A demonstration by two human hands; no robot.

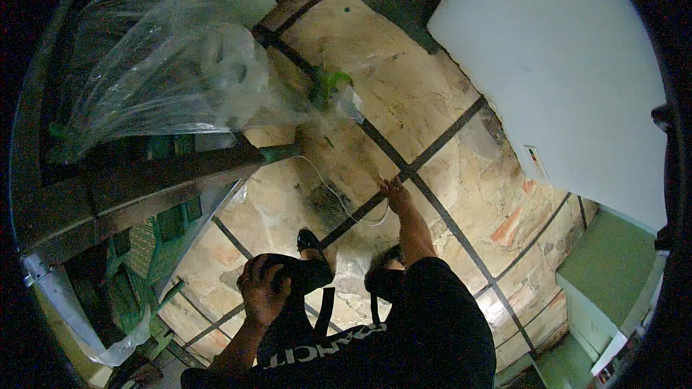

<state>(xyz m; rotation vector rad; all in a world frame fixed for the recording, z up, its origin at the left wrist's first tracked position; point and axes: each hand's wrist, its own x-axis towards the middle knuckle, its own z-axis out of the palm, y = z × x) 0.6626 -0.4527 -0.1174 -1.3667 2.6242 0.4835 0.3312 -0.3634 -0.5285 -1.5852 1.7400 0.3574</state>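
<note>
My left hand (263, 289) is closed around a black object with dangling black straps (306, 274), held in front of my dark shirt. My right hand (394, 191) reaches down and forward toward the stone-tiled floor (432, 101), fingers apart, holding nothing. It hovers near a thin white cable (339, 198) that runs across the floor. My black shoes (308, 240) show below the held object.
A large clear plastic sheet (151, 65) is draped over a dark metal frame (130, 180) at the left. A small green item (330, 85) lies on the floor beyond it. A big white appliance (569, 79) stands at the right, a green cabinet (613, 266) beside it.
</note>
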